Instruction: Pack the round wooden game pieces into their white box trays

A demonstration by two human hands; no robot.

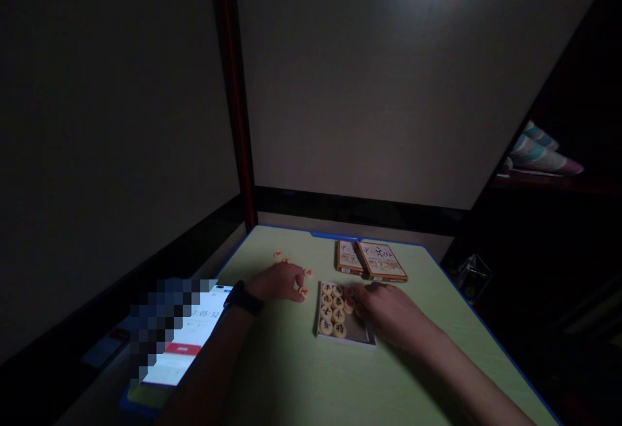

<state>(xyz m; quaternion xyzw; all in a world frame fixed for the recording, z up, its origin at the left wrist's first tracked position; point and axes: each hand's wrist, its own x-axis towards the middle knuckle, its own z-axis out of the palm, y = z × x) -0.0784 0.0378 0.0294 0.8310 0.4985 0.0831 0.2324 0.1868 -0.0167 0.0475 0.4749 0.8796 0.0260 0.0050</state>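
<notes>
An open shallow box (357,336) holds several round wooden Chinese chess pieces (339,329) with dark characters, set in columns. A red-marked Chinese chess piece (348,305) lies in the column on its right. My right hand (386,309) reaches over the box's right side, fingertips pinched on another piece at the top of that column, mostly hidden by the fingers. On the table to the left, thumb and forefinger of my left hand (282,281) close around a red-marked Chinese chess piece (304,292). More red-marked pieces (308,272) lie loose just beyond that hand.
Two printed flat boxes (381,260) overlap behind the open box on the pale green table (291,367). A lit phone or tablet screen (207,312) showing a timer is at the left, partly behind my left forearm. Wall panels rise behind the table.
</notes>
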